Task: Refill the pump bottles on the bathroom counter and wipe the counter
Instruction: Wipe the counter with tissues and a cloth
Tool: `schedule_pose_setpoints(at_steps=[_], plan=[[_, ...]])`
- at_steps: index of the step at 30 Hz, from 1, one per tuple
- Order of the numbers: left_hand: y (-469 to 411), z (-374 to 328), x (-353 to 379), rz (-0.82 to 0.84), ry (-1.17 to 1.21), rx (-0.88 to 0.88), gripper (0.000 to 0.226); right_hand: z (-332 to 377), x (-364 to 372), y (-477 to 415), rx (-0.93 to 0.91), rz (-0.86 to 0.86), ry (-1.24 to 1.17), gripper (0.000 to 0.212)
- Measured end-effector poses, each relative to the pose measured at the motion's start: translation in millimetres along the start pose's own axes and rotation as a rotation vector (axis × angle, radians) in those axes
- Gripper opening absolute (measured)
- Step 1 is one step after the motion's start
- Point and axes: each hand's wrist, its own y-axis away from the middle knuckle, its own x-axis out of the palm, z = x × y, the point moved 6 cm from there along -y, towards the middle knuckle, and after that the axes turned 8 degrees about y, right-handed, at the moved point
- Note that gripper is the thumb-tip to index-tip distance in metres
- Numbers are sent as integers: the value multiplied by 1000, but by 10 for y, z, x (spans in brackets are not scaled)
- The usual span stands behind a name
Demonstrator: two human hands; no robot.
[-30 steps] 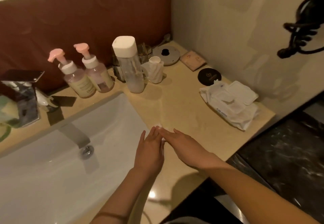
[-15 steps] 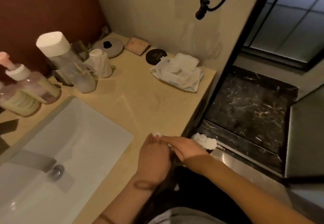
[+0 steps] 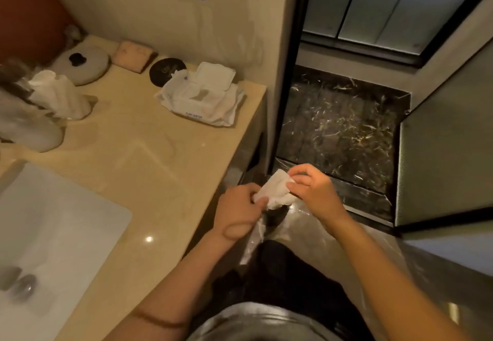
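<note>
Off the surface [image 3: 160,159] edge: the wipe [image 3: 276,188] is held between both hands, over what seems a plastic-lined bin [image 3: 256,236], probably so that it can be dropped there.
Left hand [image 3: 238,211]: its fingers [image 3: 260,201] are curled and one end of the wipe is pinched.
Right hand [image 3: 314,192]: the other end is pinched by thumb and fingers [image 3: 300,177]; the wipe is crumpled between the two grips.
Surface: faint streaks are seen on it, so the wiping is judged done or nearly done.
Wipe pack [image 3: 202,97]: it is kept open near the wall, within reach for another sheet.
Pump bottles: not in view; only a blurred clear bottle [image 3: 29,132] is seen at the far left.
</note>
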Motion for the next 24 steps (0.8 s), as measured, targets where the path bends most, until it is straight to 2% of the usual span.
schedule_pose_setpoints(at_steps=[2,4,7,10,12,14,16,19,24], plan=[[-169,39,181,-11,136,-125,15,-176,-185,-147,81,-51,18,17],[-244,124,305,-74,377,-310,11,-281,-242,-204,76,-108,58,20],[-334,91,526,-128,683,-569,13,-300,-249,-287,-77,-130,205,27],[-423,25,639,-184,886,-778,14,-306,-179,-360,-234,-43,276,27],[-439,-51,659,-129,965,-864,15,-332,-140,-375,-377,14,369,33],[-499,-96,680,-21,934,-856,21,-397,-174,-487,-388,57,358,34],[-550,-61,718,23,928,-849,29,-492,-212,-654,-261,84,280,31],[-564,58,791,9,949,-871,38,-850,-203,-911,51,108,114,25],[-483,206,826,-89,995,-906,29,-1444,-179,-1227,596,-39,-81,13]])
